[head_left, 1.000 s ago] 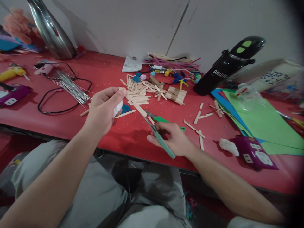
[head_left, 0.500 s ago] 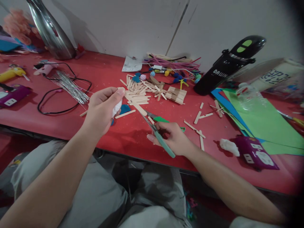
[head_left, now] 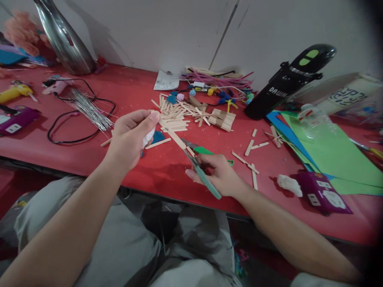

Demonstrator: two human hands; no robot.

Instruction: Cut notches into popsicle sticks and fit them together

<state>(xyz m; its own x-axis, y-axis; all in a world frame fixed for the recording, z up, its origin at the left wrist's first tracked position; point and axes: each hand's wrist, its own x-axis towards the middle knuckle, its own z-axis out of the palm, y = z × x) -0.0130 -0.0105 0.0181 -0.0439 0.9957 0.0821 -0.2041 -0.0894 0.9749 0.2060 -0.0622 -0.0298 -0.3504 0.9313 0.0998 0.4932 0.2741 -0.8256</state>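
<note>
My left hand (head_left: 134, 133) is closed, pinching one end of a wooden craft stick (head_left: 176, 137) between thumb and finger. A crumpled white tissue (head_left: 149, 137) is tucked in the same palm. My right hand (head_left: 217, 173) grips green-handled scissors (head_left: 206, 181), whose blades point up and left at the stick's free end. Whether the blades touch the stick I cannot tell. Just behind the scissors lies a green-handled cutter (head_left: 202, 150). Beyond my hands is a pile of craft sticks (head_left: 176, 113), with a blue felt piece (head_left: 158, 137) in front of it.
Left are a steel jug (head_left: 67, 40), thin wires (head_left: 91, 111) with a black cord, and a yellow glue gun (head_left: 16, 93). Right stand a black bottle (head_left: 278, 85), coloured paper (head_left: 338, 155) and a purple tissue pack (head_left: 324, 191). Cut stick pieces (head_left: 249, 147) lie nearby.
The stick and my left hand have shifted very slightly right. The scissor blades' position against the stick's end has changed a little. Everything else is still.
</note>
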